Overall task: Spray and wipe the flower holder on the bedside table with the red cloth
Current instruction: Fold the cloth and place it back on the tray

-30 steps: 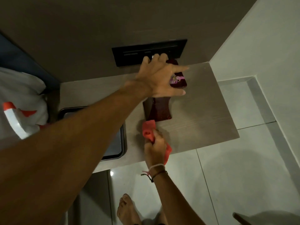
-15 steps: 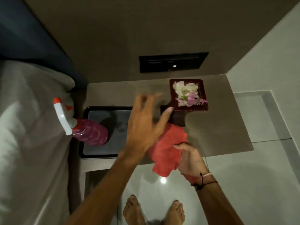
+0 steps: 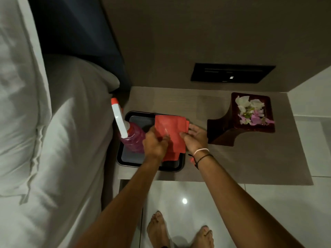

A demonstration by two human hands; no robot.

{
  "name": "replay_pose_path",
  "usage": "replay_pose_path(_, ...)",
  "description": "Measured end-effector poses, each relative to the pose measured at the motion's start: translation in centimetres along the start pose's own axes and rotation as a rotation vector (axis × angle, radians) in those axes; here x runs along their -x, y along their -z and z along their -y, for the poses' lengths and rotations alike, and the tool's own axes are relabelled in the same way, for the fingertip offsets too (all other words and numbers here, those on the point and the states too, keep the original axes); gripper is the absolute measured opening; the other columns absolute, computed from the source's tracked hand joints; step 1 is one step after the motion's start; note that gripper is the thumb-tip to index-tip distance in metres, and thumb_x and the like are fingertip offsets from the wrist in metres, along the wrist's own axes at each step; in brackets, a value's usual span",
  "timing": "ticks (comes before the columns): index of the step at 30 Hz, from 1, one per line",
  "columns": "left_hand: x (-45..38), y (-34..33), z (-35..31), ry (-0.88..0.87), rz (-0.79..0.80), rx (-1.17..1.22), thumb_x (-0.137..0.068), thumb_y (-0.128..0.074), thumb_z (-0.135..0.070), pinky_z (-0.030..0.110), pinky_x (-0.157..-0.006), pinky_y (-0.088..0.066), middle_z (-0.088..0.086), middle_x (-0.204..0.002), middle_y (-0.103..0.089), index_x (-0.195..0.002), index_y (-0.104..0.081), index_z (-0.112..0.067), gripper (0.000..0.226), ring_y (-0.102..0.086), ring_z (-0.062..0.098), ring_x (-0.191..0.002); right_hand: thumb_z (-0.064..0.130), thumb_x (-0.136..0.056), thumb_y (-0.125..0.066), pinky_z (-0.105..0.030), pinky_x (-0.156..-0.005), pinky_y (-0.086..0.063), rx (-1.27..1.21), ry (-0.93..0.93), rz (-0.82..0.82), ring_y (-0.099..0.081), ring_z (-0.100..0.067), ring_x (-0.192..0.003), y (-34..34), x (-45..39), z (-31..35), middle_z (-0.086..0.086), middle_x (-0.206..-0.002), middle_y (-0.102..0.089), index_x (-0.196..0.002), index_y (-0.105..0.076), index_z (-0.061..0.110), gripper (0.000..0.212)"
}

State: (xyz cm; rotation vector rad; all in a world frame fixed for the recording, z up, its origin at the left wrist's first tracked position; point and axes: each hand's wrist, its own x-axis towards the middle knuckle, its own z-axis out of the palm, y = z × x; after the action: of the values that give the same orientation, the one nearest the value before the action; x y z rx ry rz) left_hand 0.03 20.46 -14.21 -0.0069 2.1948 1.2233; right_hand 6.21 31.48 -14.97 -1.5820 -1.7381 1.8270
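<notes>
The dark red wooden flower holder (image 3: 225,129) stands at the right of the bedside table (image 3: 232,161), with white and pink petals in its top. The red cloth (image 3: 170,129) is folded over the black tray (image 3: 180,165). My left hand (image 3: 155,144) grips its left edge and my right hand (image 3: 194,136) grips its right edge. The pink spray bottle (image 3: 132,138) with a white and orange trigger head stands on the tray's left side, touching my left hand's side. Both hands are a hand's width left of the holder.
A bed with white linen (image 3: 44,140) fills the left. A black switch panel (image 3: 231,73) is on the wall behind the table. My bare feet (image 3: 179,231) stand on glossy white floor tiles (image 3: 277,203) in front of the table.
Both hands left the flower holder and moved left to the tray. The cloth, first bunched in my right hand, is now held flat and folded between both hands.
</notes>
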Motion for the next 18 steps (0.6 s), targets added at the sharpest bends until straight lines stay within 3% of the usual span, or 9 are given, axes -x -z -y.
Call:
replay_pose_path(3,-0.3,-0.9,0.0,-0.042,0.04,-0.151,-0.093,-0.06,0.0,0.028,-0.09,-0.046,0.013,-0.119,-0.069,-0.132,-0.054,-0.008,0.04,-0.064,0.026,-0.105,-0.01,-0.083,-0.062,-0.03,-0.082,-0.057,0.139,0.097,0.002,-0.069,-0.023,-0.089,0.0,0.1,-0.6,-0.007,-0.098,-0.074,-0.117,-0.069,0.002,0.036)
replay_pose_path(6,-0.1,-0.9,0.4,-0.08,0.063,-0.308,-0.094,-0.053,0.004,0.032,-0.097,-0.05,0.019,-0.129,-0.063,-0.144,-0.044,-0.003,0.051,-0.061,0.037,-0.118,-0.013,-0.081,-0.061,-0.004,-0.065,-0.048,0.216,0.175,0.004,-0.063,-0.009,-0.075,0.2,0.3,-0.7,0.016,-0.076,-0.061,-0.119,-0.067,0.0,0.04)
replay_pose_path(8,1.2,-0.5,0.6,-0.14,0.067,-0.305,-0.099,-0.049,0.0,0.02,-0.099,-0.047,0.015,-0.137,-0.054,-0.153,-0.034,-0.006,0.057,-0.057,0.033,-0.123,-0.011,-0.083,-0.062,0.006,-0.058,-0.042,0.237,0.179,-0.013,-0.058,-0.005,-0.072,0.7,0.4,-1.0,0.014,-0.077,-0.058,-0.122,-0.065,0.002,0.041)
replay_pose_path(10,3.6,0.4,1.1,-0.225,0.119,-0.272,-0.102,-0.049,-0.008,0.009,-0.089,-0.05,0.005,-0.13,-0.057,-0.148,-0.042,-0.011,0.047,-0.061,0.019,-0.111,-0.003,-0.087,-0.063,0.008,-0.058,-0.038,0.256,0.156,-0.036,-0.06,-0.01,-0.081,1.5,0.7,-1.9,0.006,-0.09,-0.061,-0.123,-0.064,0.004,0.037)
replay_pose_path(12,6.2,2.1,2.6,-0.265,0.183,-0.371,-0.1,-0.056,-0.016,0.021,-0.079,-0.059,0.003,-0.112,-0.072,-0.125,-0.064,-0.016,0.026,-0.069,0.013,-0.091,0.002,-0.087,-0.064,0.002,-0.062,-0.041,0.271,0.127,-0.08,-0.063,-0.016,-0.092,2.1,1.2,-3.5,0.002,-0.097,-0.063,-0.114,-0.067,0.002,0.027)
replay_pose_path(15,8.9,6.1,5.5,-0.193,0.075,-0.44,-0.093,-0.065,-0.021,0.032,-0.07,-0.061,-0.003,-0.086,-0.079,-0.097,-0.077,-0.021,0.012,-0.073,0.011,-0.076,0.002,-0.081,-0.068,-0.03,-0.079,-0.054,0.268,0.028,-0.082,-0.067,-0.026,-0.085,2.2,2.6,-5.7,0.0,-0.078,-0.066,-0.096,-0.069,0.007,0.015)
replay_pose_path(18,8.1,9.7,7.3,-0.067,-0.142,-0.388,-0.091,-0.068,-0.013,0.034,-0.074,-0.06,0.008,-0.094,-0.078,-0.102,-0.075,-0.015,0.014,-0.074,0.021,-0.082,0.008,-0.075,-0.079,-0.044,-0.086,-0.057,0.319,-0.057,0.006,-0.066,-0.023,-0.076,1.5,3.8,-7.0,0.003,-0.068,-0.065,-0.074,-0.064,0.017,0.017)
